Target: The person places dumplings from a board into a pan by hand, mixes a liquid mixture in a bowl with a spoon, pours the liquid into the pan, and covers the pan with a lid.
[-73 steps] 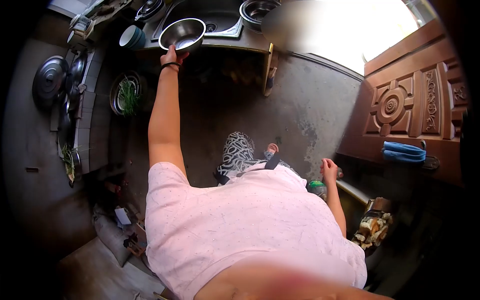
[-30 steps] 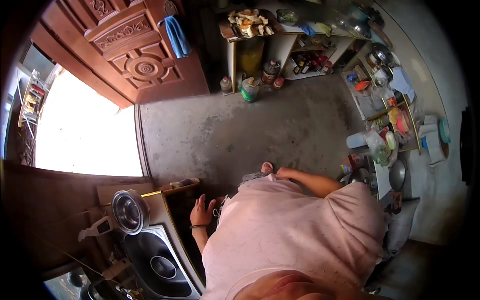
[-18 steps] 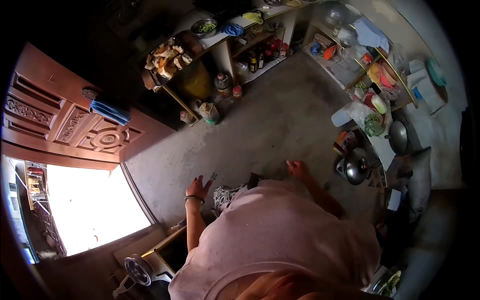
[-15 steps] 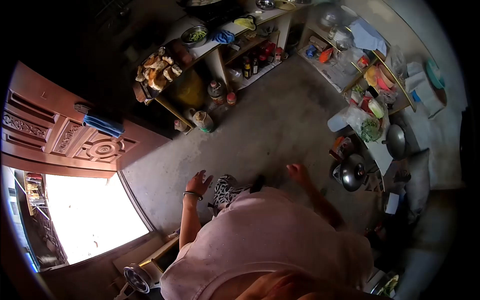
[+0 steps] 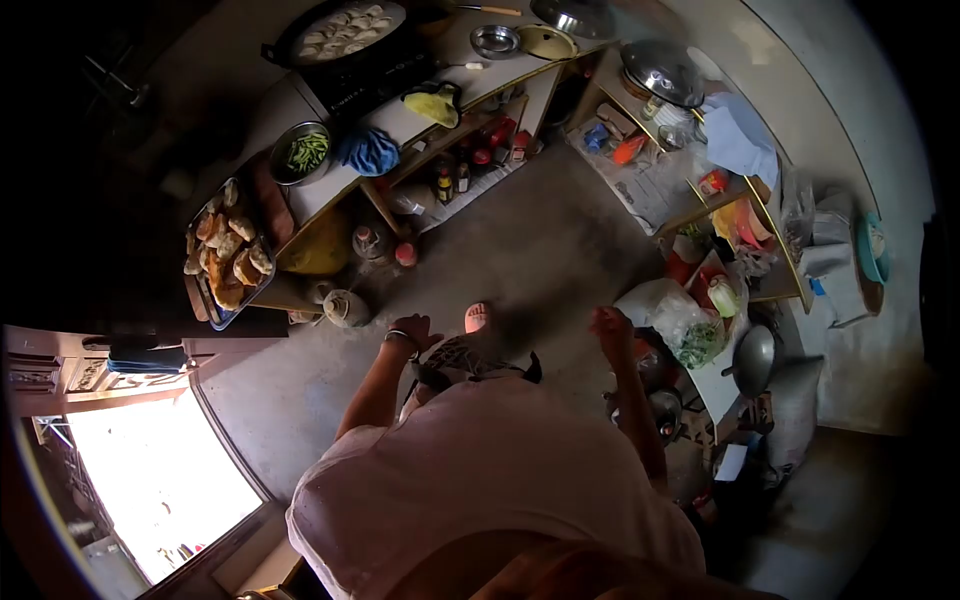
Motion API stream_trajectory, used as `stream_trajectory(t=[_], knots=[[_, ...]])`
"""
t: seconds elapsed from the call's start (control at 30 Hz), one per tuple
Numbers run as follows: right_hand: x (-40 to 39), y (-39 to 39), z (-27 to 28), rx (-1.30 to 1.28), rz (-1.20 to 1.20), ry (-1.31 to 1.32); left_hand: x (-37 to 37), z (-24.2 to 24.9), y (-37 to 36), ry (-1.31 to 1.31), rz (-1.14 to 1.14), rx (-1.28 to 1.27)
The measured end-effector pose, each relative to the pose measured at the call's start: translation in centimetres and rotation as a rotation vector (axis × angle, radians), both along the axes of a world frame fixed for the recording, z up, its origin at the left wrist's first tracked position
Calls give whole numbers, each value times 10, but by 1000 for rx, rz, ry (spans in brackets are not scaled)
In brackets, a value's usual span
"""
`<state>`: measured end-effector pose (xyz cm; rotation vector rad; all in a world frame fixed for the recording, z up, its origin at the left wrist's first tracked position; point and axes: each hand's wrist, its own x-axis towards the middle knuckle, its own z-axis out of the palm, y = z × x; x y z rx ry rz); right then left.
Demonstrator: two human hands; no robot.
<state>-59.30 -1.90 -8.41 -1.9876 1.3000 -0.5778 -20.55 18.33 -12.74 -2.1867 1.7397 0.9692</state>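
My left hand [image 5: 413,331] hangs in the air over the floor, fingers partly stretched out, holding nothing. A bracelet circles its wrist. Nearest to it is a pale jug-like container [image 5: 346,309] on the floor, apart from the hand. On the other side, my right hand [image 5: 612,331] is raised with its fingers curled in, and no object shows in it. Beyond it stand a lidded pot [image 5: 664,408] and a plastic bag of greens [image 5: 700,343]; I see no contact with either.
Along the counter are a tray of browned food pieces [image 5: 232,262], a bowl of green vegetables [image 5: 306,153], a blue cloth [image 5: 369,152] and a wide pan of dumplings [image 5: 350,32]. Shelves with bottles and bags line the right. An open door [image 5: 95,375] is at left.
I have moved forward across the floor, so the counter, tray and pan are closer. My foot now shows ahead. Both hands have swung a little, and neither has taken anything.
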Motion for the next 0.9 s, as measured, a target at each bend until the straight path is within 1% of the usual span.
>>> stream_trajectory(t=[0.07, 0.1, 0.17, 0.2, 0.23, 0.3, 0.37, 0.43, 0.5, 0.57, 0.63, 0.7, 0.73, 0.77, 0.8, 0.83, 0.9], knots=[[-16, -56, -1, -171, 68, -32, 1, 20, -79, 71, 10, -215], [-17, -80, 1, -89, 23, -34, 3, 35, -112, 105, 6, -319], [-25, -133, 8, 53, -132, -36, 7, 57, -164, 172, -1, -413], [-23, -166, 11, -22, -79, -37, 5, 63, -196, 217, -21, -466], [-32, -209, 16, -120, -74, -18, 2, 61, -240, 198, -89, -492], [-36, -300, 31, -845, 267, 382, 14, 61, -257, 97, -92, -512], [0, -365, 93, -56, -149, -23, 19, 58, -287, 68, -65, -357], [7, -461, 105, 6, -167, -43, 25, 35, -303, 71, 59, -331], [19, -560, 113, -104, -123, -64, 28, 21, -319, 53, 201, -279], [26, -668, 93, -362, -102, 66, 18, 19, -335, 22, 380, -200], [51, -737, 109, -443, -175, 237, 3, 27, -350, 59, 515, -143], [53, -839, 72, -632, -55, 460, -5, 46, -361, 103, 683, -128], [65, -857, 83, -470, -143, 622, -14, 58, -372, 144, 766, -136], [76, -879, 84, -417, -152, 734, -22, 67, -380, 183, 855, -149], [81, -890, 85, -359, -173, 833, -28, 73, -385, 102, 866, -155], [88, -898, 87, -316, -193, 897, -34, 77, -388, 28, 866, -152], [90, -914, 87, -248, -247, 935, -42, 81, -388, -16, 937, -147]])
